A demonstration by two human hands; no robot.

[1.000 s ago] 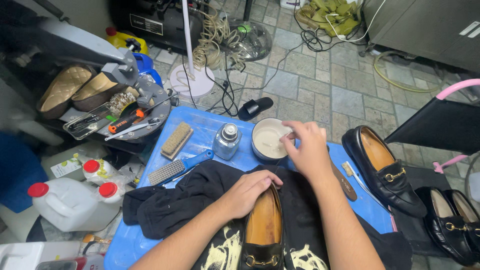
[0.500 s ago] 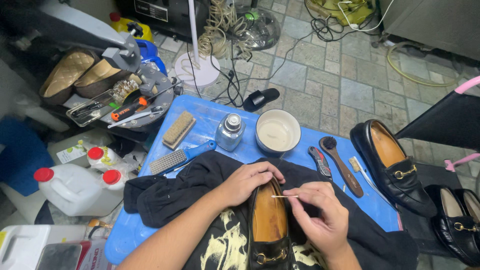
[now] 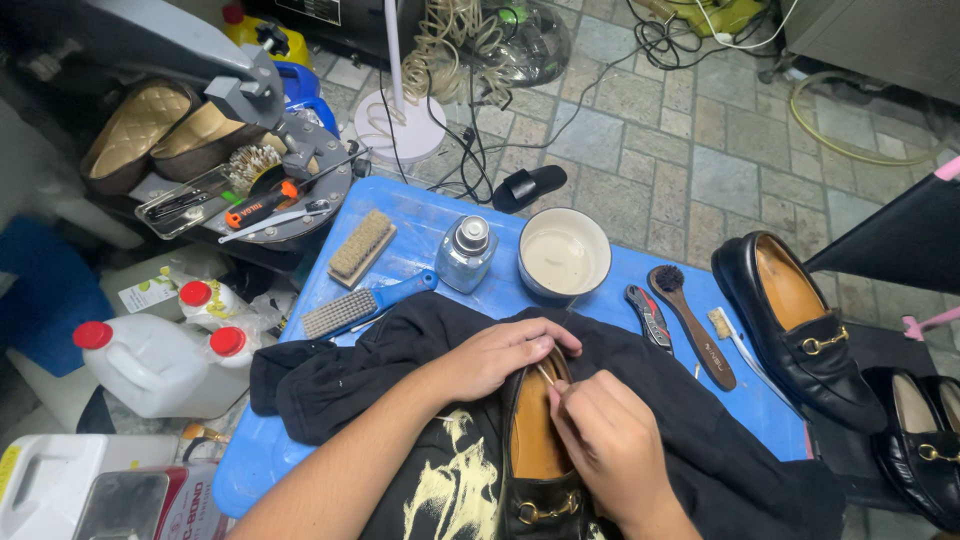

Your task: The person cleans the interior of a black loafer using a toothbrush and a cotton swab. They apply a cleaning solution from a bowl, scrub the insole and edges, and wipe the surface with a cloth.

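While the right hand (image 3: 610, 445) was out at the white bowl (image 3: 563, 258) a second ago, and half a second ago hung over the shoe with the stick level and clear of the leather, it now sits down on the loafer (image 3: 538, 450) with the thin stick (image 3: 546, 378) angled into the opening. Fingers are pinched narrow on that stick (tip looks pale, can't tell what's on it). Judgement: whatever was picked up at the bowl is now being worked into the lining at the rear of the shoe, so this reads as the application step just starting, not finishing.

Left hand (image 3: 497, 356) hasn't moved in any real way: curled over the heel rim, fingers closed on the edge, steadying.

Loafer location: on the black cloth (image 3: 400, 385), near edge of the blue table (image 3: 420, 215), between both forearms. Long axis runs near-vertical in the head view, i.e. away from and toward the person. Heel end points away, toward the bowl; toe with the gold bit buckle (image 3: 541, 511) points back at the person. Tan insole faces up, shoe upright, not tilted as far as I can see.

Its mate (image 3: 800, 330) sits well apart at the table's right edge.
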